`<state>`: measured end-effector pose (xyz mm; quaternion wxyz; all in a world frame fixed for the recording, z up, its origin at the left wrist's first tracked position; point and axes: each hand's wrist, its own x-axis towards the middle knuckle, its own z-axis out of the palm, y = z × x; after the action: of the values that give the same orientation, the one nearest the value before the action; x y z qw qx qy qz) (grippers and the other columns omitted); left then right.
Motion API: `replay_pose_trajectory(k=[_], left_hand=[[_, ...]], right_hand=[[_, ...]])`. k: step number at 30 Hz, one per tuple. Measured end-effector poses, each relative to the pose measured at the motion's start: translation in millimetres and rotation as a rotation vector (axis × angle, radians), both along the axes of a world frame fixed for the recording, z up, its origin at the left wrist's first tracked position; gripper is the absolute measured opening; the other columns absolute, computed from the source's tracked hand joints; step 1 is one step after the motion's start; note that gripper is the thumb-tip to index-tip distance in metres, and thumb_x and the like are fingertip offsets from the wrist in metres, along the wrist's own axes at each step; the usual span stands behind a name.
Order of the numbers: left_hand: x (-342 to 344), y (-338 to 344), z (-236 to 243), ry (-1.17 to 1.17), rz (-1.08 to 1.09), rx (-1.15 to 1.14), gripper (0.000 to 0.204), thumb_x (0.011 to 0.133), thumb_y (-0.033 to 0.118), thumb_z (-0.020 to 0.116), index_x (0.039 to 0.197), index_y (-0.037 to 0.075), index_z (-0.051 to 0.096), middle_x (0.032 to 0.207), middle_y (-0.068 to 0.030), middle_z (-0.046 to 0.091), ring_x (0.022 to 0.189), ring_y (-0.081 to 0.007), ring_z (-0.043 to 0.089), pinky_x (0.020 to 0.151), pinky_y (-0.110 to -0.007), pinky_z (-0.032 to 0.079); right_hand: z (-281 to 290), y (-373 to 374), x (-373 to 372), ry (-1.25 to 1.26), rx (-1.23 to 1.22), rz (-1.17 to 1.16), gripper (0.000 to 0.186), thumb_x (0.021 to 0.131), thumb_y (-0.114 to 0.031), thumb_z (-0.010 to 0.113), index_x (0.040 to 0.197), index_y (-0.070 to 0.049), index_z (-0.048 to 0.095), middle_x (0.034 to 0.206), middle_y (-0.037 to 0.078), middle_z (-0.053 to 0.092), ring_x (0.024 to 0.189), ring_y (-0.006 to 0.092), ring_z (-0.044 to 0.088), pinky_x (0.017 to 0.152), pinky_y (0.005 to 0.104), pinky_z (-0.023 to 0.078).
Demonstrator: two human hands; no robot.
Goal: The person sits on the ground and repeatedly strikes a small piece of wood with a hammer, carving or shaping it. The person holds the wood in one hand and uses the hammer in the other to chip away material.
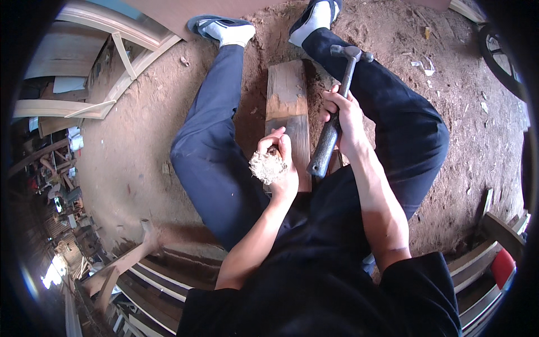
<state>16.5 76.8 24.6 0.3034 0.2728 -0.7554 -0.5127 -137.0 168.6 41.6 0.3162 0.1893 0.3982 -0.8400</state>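
My left hand (283, 168) is closed around what looks like a chisel, held upright over the wooden board. Its wooden handle end (268, 167) is pale, frayed and mushroomed; the hand hides its lower part. In my right hand (348, 121) is a hammer (327, 143), gripped partway along its dark handle. The metal hammer head (352, 54) points away from me, above my right leg, and the butt of the handle slants back toward me. A thick wooden board (287, 84) lies lengthwise between my legs, its far part lighter than the weathered near part.
Bare dirt floor (129, 146) with scattered chips surrounds my spread legs. Wooden frames (120, 56) stand at the far left. Timber pieces (160, 281) lie near left, and more boards (477, 258) near right beside a red object (503, 268). A black wheel (501, 59) is far right.
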Motion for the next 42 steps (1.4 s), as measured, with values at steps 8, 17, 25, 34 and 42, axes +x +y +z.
replay_pose_trajectory(k=[8,17,25,34,42], left_hand=[[-5.1,9.0,6.6,0.005,-0.067,0.126,0.025,0.109,0.027,0.060,0.110,0.005,0.048,0.115,-0.0136,0.061,0.123,-0.0284,0.058,0.106,-0.046,0.042],[-22.2,14.9,20.6,-0.105,-0.073,0.062,0.014,0.109,0.016,0.054,0.112,0.005,0.046,0.116,-0.0118,0.058,0.122,-0.0305,0.060,0.109,-0.048,0.041],[-27.3,12.9,23.5,-0.116,-0.121,0.068,0.012,0.108,0.013,0.056,0.109,0.005,0.048,0.112,-0.0109,0.060,0.117,-0.0281,0.062,0.118,-0.054,0.038],[-34.4,11.0,26.6,-0.064,-0.050,0.043,0.015,0.096,-0.007,0.066,0.100,0.001,0.054,0.099,-0.0102,0.066,0.100,-0.0261,0.070,0.107,-0.048,0.051],[-47.6,2.1,37.3,-0.215,-0.038,0.141,0.012,0.109,0.014,0.058,0.107,0.004,0.054,0.112,-0.0157,0.069,0.102,-0.0183,0.062,0.093,-0.035,0.049]], right_hand=[[20.0,-6.9,20.7,-0.080,-0.117,-0.029,0.012,0.099,-0.005,0.059,0.105,-0.012,0.051,0.065,-0.003,0.043,0.049,0.0127,0.045,0.053,0.0300,0.040],[33.5,18.8,33.1,-0.025,-0.070,0.001,0.014,0.099,-0.006,0.058,0.106,-0.011,0.047,0.056,-0.005,0.038,0.041,0.0109,0.041,0.052,0.0284,0.039],[33.1,29.4,22.9,0.009,-0.098,-0.085,0.017,0.098,0.000,0.060,0.105,-0.009,0.047,0.054,-0.004,0.037,0.039,0.0099,0.034,0.041,0.0270,0.036],[34.3,31.7,26.1,-0.039,-0.081,-0.063,0.016,0.098,-0.001,0.060,0.107,-0.009,0.049,0.054,-0.004,0.035,0.039,0.0114,0.037,0.043,0.0282,0.036],[32.0,30.3,27.0,0.017,0.019,-0.001,0.016,0.097,-0.002,0.056,0.106,-0.009,0.044,0.053,-0.005,0.037,0.037,0.0104,0.039,0.049,0.0279,0.036]])
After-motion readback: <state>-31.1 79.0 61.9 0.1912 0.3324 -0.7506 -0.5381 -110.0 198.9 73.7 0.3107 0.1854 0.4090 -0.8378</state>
